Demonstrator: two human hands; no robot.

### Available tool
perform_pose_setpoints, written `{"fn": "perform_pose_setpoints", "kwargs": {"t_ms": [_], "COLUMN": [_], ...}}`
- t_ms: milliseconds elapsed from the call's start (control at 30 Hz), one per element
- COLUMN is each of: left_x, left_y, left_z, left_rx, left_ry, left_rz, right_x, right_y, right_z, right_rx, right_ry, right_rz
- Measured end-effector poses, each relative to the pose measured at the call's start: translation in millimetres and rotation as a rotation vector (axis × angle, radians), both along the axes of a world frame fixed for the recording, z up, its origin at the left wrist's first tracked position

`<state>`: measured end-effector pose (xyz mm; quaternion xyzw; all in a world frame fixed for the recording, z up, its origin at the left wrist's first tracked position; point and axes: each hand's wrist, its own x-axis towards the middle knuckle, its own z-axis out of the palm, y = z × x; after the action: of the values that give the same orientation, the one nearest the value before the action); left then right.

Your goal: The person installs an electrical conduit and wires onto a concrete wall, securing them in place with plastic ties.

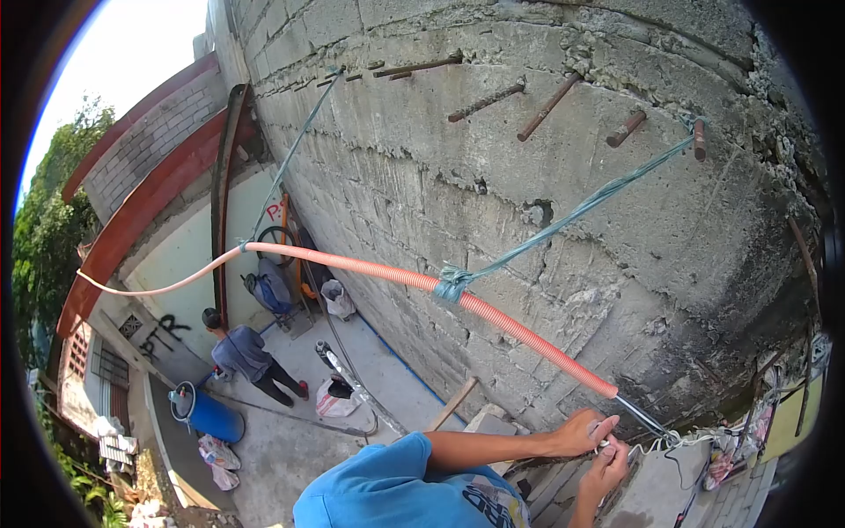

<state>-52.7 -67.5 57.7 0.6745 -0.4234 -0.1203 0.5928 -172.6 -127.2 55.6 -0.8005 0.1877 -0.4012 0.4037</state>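
Hands (pixel 604 466) pinched narrow on a small white strand (pixel 603 446), ribbed orange tube (pixel 528 337) near, rough grey block wall (pixel 387 176)

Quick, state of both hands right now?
Left hand: fingers curled, beside the right; grip and contents can't be told.
Right hand: fingers closed on a small pale piece, too small to identify.

Black painted letters on the grey wall (pixel 195 368) ahead of me read "PTR"; red letters on the pale green wall (pixel 187 231) begin with "P", the rest unclear.
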Motion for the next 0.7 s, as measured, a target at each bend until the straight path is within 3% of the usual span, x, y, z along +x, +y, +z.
{"fn": "perform_pose_setpoints", "kwargs": {"t_ms": [133,233,333,433,533,633,700], "left_x": [2.2,5.4,12.6,1.7,-11.3,-8.6,-8.6], "left_y": [-8.7,-13.6,-9.6,-12.4,-5.1,-6.7,-9.8], "left_z": [-0.4,-1.6,16.6,23.3,41.9,48.4,52.3], "left_rx": [-0.047,0.013,0.121,0.181,0.105,0.086,0.037], "left_ry": [-0.061,0.019,0.569,0.667,0.527,0.561,0.425], "left_rz": [-0.048,-0.074,-0.356,-0.225,-0.121,-0.306,-0.223], "right_x": [-2.8,-13.7,-11.9,0.2,6.0,2.4,0.7], "right_y": [11.8,5.0,5.6,-16.5,-25.9,-31.0,-28.9], "right_z": [19.3,4.2,8.2,-1.1,13.3,32.4,37.0], "right_rx": [0.121,0.256,-0.093,-0.371,-0.365,-0.419,-0.452], "right_ry": [0.003,0.015,0.011,-0.115,-0.157,-0.158,-0.169], "right_rz": [-0.064,0.115,0.105,-0.052,-0.060,0.041,0.026]}}
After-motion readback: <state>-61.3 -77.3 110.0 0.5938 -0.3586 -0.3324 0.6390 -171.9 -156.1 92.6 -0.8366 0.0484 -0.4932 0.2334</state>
